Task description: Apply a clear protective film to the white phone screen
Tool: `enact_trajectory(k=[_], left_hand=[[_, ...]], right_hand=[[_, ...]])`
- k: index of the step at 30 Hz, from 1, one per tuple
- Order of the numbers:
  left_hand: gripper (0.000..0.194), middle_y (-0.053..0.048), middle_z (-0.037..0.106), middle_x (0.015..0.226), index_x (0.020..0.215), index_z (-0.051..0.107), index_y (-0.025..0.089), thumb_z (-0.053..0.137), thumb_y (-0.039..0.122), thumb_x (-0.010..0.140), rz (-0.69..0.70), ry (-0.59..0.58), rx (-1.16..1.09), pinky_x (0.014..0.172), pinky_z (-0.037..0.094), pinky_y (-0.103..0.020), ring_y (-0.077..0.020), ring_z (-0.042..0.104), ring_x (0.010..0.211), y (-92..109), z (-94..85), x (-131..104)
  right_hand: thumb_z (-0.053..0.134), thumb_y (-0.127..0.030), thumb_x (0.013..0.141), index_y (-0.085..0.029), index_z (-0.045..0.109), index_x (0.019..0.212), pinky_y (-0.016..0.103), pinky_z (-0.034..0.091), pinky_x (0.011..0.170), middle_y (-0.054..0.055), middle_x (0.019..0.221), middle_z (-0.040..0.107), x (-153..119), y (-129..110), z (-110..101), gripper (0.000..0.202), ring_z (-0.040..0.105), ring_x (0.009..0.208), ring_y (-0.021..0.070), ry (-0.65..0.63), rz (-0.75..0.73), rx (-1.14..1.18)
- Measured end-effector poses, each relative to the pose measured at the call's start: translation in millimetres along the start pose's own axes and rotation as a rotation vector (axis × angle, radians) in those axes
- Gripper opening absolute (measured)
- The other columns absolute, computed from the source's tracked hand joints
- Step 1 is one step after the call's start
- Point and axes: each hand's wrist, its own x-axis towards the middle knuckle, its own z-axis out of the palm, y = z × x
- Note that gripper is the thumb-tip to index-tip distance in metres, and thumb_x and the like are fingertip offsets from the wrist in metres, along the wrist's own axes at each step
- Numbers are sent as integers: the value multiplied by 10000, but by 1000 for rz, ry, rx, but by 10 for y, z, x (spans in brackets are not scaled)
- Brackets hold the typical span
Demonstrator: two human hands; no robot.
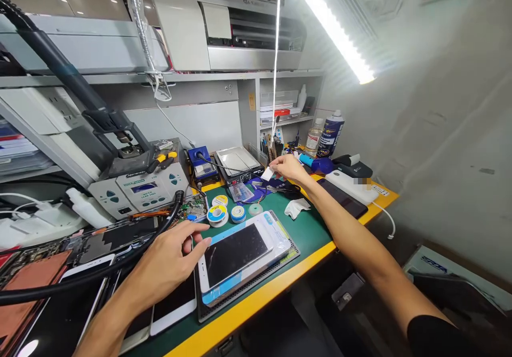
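My left hand (pixel 172 256) is at the left end of a white phone (pixel 236 256) with a dark screen. Its thumb and index finger are apart, and the thumb tip is at the phone's edge; I cannot tell if it touches. The phone lies face up on a blue and white box (pixel 280 234), which rests on a dark perforated mat (pixel 296 250). Farther back, my right hand (pixel 288 168) pinches a small white piece (pixel 267 173), like paper or a wipe. Below that hand, a crumpled white tissue (pixel 297 208) lies on the green mat (pixel 316 227).
Solder and tape spools (pixel 218 216) stand behind the box. A rework station (pixel 146 189) and a black hose (pixel 160 242) are on the left, near several phones. A blue spray can (pixel 331 133) stands at the back right. A white device (pixel 350 186) is near the right edge.
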Motion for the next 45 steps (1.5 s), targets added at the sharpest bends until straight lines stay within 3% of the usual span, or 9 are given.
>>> enact_trajectory(k=[4, 8, 19, 25, 29, 33, 37, 41, 45], left_hand=[[473, -23, 681, 812, 1115, 743, 204, 515, 573, 928, -7, 34, -1, 550, 462, -279, -159, 581, 606, 18, 10, -10], [446, -17, 673, 788, 1101, 742, 196, 521, 547, 937, -5, 60, -2, 541, 444, -271, -149, 553, 587, 11, 31, -18], [362, -8, 664, 761, 1009, 771, 214, 595, 510, 898, 19, 221, -30, 493, 394, -255, -130, 507, 547, 25, 88, 34], [308, -24, 736, 827, 941, 773, 214, 645, 479, 849, -45, 343, -91, 504, 428, -252, -137, 550, 571, -126, 152, 61], [283, -20, 745, 810, 890, 734, 199, 642, 463, 844, -104, 498, -103, 541, 472, -254, -152, 604, 624, -179, 163, 41], [205, 68, 617, 640, 867, 681, 234, 634, 431, 841, -136, 643, -103, 541, 434, -241, -120, 537, 571, -153, 135, -48], [225, 63, 565, 584, 806, 651, 214, 629, 436, 831, -171, 696, -103, 494, 377, -244, -109, 497, 522, -98, 118, -178], [297, 26, 594, 605, 757, 650, 172, 622, 454, 847, -225, 676, -90, 487, 395, -244, -100, 469, 504, -72, 179, -295], [296, 1, 645, 756, 878, 659, 146, 610, 428, 955, -270, 627, -64, 600, 508, -264, -122, 587, 629, -117, 299, -379]], right_hand=[[628, -373, 998, -150, 629, 1250, 393, 599, 828, 90, 1177, 674, -16, 48, 166, 337, 687, 964, 203, 15, 64, 40], [626, -378, 997, -153, 621, 1269, 393, 601, 822, 91, 1185, 670, -48, 150, 146, 353, 686, 966, 207, -58, 65, 41], [638, -367, 992, -136, 665, 1151, 329, 599, 730, 63, 1062, 698, -98, 296, 60, 282, 688, 851, 167, -340, -148, -22], [653, -375, 978, -142, 667, 1185, 412, 586, 873, 81, 1197, 676, -76, 319, 66, 312, 676, 1026, 234, -202, -233, -96], [644, -380, 984, -142, 666, 1174, 426, 577, 893, 84, 1181, 679, -95, 302, 67, 306, 674, 1031, 230, -57, -259, -103], [629, -415, 989, -134, 680, 1059, 389, 576, 835, 52, 1035, 700, -152, 244, 71, 294, 683, 921, 198, 52, -290, -56], [632, -440, 965, -137, 645, 812, 296, 509, 690, 0, 786, 645, -239, 147, 62, 340, 617, 719, 147, 79, -347, 37], [581, -421, 902, -161, 535, 587, 243, 343, 568, -22, 581, 513, -350, 26, 79, 411, 465, 581, 100, -47, -462, 172], [564, -459, 856, -158, 567, 594, 235, 359, 568, -6, 585, 574, -511, -93, 163, 400, 477, 575, 104, -295, -591, 261]])
